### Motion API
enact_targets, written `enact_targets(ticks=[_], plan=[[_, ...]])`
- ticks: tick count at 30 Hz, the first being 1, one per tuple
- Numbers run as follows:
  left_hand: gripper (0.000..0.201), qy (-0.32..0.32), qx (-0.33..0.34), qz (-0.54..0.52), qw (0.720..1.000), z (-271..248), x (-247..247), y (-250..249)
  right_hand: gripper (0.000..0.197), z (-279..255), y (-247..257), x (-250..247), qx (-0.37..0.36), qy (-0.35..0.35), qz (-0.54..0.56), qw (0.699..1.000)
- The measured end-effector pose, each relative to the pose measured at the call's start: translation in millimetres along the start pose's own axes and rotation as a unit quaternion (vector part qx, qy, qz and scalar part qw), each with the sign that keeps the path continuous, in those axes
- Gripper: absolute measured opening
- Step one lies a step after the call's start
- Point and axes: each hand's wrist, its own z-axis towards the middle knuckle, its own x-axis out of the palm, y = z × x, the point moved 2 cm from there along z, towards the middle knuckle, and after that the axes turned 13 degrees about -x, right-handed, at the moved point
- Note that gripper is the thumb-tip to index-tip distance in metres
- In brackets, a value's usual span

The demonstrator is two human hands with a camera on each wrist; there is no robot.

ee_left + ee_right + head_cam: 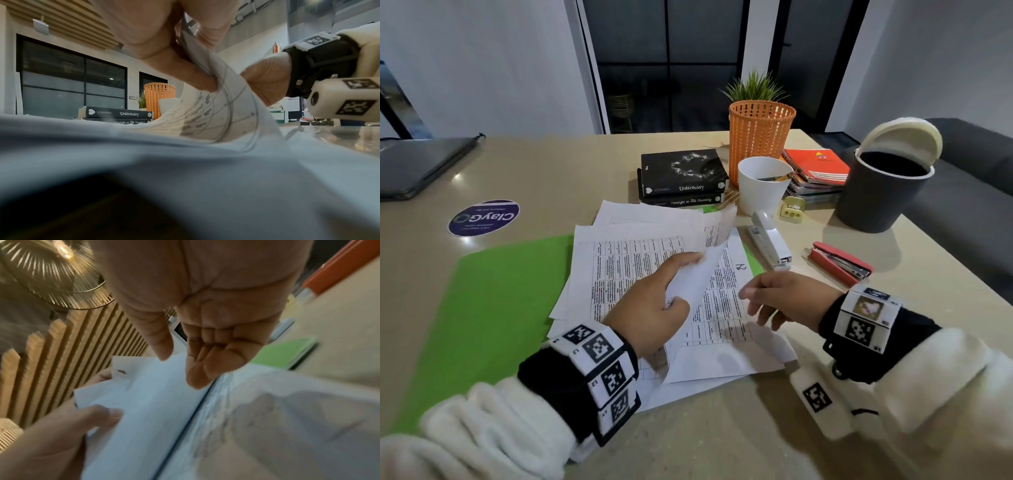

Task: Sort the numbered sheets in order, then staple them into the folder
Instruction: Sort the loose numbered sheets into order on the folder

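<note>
An open green folder (493,301) lies on the table with a loose pile of printed sheets (619,267) on it. My left hand (671,284) pinches the top sheet (698,274) between thumb and fingers and holds its right edge curled up. The sheet below shows a handwritten "2" (740,267). Just right of the lifted edge, my right hand (760,301) hovers over the pile with relaxed fingers, holding nothing. The left wrist view shows the curled sheet (216,113) in the pinch. In the right wrist view the right hand (180,368) hangs above the sheets (144,402). A white stapler (770,243) and a red stapler (839,263) lie to the right.
Behind the pile stand two black books (683,178), an orange basket (762,137), a white cup (763,185), spiral notebooks (815,168), a yellow sharpener (792,207) and a dark bin (883,192) with its lid up. A closed laptop (417,164) sits far left.
</note>
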Motion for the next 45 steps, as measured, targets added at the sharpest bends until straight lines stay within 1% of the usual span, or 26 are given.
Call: enact_targets(ticks=[2, 4, 8, 11, 16, 19, 21, 23, 27, 33, 37, 40, 42, 45], plan=[[0.055, 0.007, 0.015, 0.007, 1.0, -1, 0, 0, 0.017, 1, 5, 6, 0.004, -0.004, 0.08, 0.997], [0.056, 0.019, 0.024, 0.01, 0.999, 0, 1, 1, 0.022, 4, 10, 10, 0.011, -0.009, 0.134, 0.991], [0.055, 0.04, 0.032, 0.021, 0.998, 1, 4, 5, 0.023, 11, 18, 17, 0.025, -0.01, 0.172, 0.985], [0.052, 0.057, 0.032, 0.027, 0.997, 3, 5, 6, 0.017, 15, 20, 20, 0.023, -0.008, 0.155, 0.988], [0.053, 0.084, 0.021, 0.034, 0.996, 1, 7, 6, 0.016, 20, 20, 28, 0.026, -0.004, 0.133, 0.991], [0.05, 0.094, 0.02, 0.021, 0.995, 0, 8, 3, 0.032, 20, 21, 30, 0.022, -0.002, 0.092, 0.995], [0.039, 0.106, 0.02, -0.016, 0.994, 0, 8, 2, 0.044, 18, 22, 32, 0.011, 0.005, 0.045, 0.999], [0.029, 0.107, 0.01, -0.039, 0.993, 0, 7, 1, 0.052, 17, 24, 34, 0.0, 0.014, 0.002, 1.0], [0.019, 0.101, 0.001, -0.037, 0.994, 4, 7, 4, 0.061, 17, 25, 37, -0.006, 0.027, -0.044, 0.999], [0.02, 0.103, -0.005, -0.025, 0.994, 7, 9, 7, 0.067, 15, 26, 40, -0.001, 0.023, -0.051, 0.998], [0.025, 0.11, -0.014, -0.044, 0.993, 6, 9, 7, 0.071, 12, 28, 41, -0.004, 0.034, -0.052, 0.998], [0.03, 0.127, 0.005, -0.048, 0.991, 3, 7, 5, 0.064, 12, 26, 40, -0.003, 0.028, -0.045, 0.999], [0.044, 0.117, 0.026, -0.022, 0.993, 1, 6, 3, 0.057, 13, 24, 39, 0.004, 0.023, -0.02, 1.0], [0.074, 0.077, 0.06, 0.039, 0.994, -2, 4, -1, 0.045, 14, 19, 35, 0.013, 0.019, -0.022, 0.999]])
